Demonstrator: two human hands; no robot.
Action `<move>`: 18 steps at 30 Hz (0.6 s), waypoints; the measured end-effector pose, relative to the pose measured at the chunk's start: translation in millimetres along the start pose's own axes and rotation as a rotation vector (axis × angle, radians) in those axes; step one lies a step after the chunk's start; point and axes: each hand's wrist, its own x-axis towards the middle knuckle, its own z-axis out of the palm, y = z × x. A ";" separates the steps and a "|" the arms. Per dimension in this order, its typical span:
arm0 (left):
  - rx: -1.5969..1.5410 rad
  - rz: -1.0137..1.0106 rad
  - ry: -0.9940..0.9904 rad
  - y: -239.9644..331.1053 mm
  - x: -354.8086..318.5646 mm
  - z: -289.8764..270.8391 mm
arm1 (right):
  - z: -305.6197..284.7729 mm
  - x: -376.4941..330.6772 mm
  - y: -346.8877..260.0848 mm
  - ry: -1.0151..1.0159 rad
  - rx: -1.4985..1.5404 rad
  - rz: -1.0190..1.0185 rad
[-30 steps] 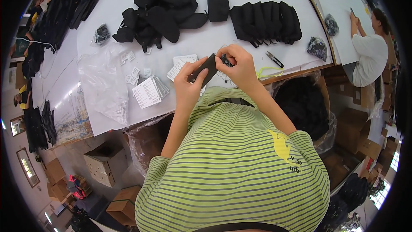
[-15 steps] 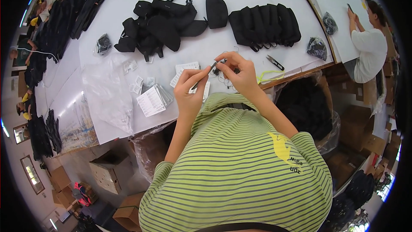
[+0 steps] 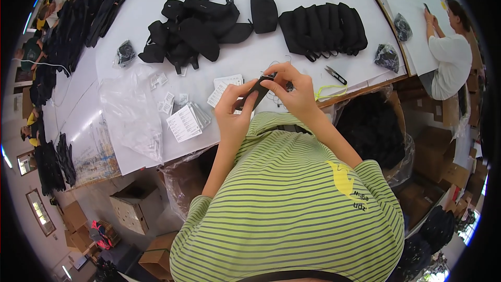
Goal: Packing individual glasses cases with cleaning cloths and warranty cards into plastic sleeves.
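Between my hands is a flat black tag (image 3: 255,94), tilted with its broad face showing. My left hand (image 3: 233,105) pinches its lower part between thumb and fingers. At its upper end my right hand (image 3: 293,87) is closed, fingertips together on the edge; whether a cord is also in them I cannot make out. Thin black cords (image 3: 275,99) lie tangled on the table just below my right hand. Left of my hands, white printed cards (image 3: 227,81) lie loosely stacked, with a thicker stack of white cards (image 3: 186,123) nearer the table's front edge.
Several black pouches (image 3: 323,28) stand in a row at the far right. One single pouch (image 3: 263,13) and a loose pile (image 3: 195,28) lie left of it. Thread snips (image 3: 336,75) and a yellow cord (image 3: 330,93) are on the right, a clear plastic bag (image 3: 130,115) on the left. A person (image 3: 450,57) sits at another table.
The black tag has turned from nearly edge-on to showing its broad face. Both hands stay close together, my right fingers having shifted slightly at its upper end.
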 end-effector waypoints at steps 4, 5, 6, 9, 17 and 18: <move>0.062 0.093 0.004 -2.2 0.3 -0.4 | -0.3 -1.5 2.5 -0.002 -0.023 -0.052; 0.078 0.114 0.014 -2.0 0.0 0.0 | -1.1 -1.4 2.5 -0.015 -0.008 -0.053; 0.093 0.134 0.024 -2.0 0.0 0.5 | -1.8 -1.4 2.4 -0.028 0.008 -0.054; 0.060 0.159 0.057 -4.5 -0.8 1.3 | -2.7 -2.1 -1.6 -0.048 0.041 -0.016; -0.191 -0.024 -0.074 -3.7 -2.4 -11.1 | -5.3 -2.4 -9.8 -0.082 0.041 -0.049; -0.448 -0.215 -0.172 -2.0 -1.5 -14.9 | -5.8 -2.3 -10.2 -0.115 0.021 -0.069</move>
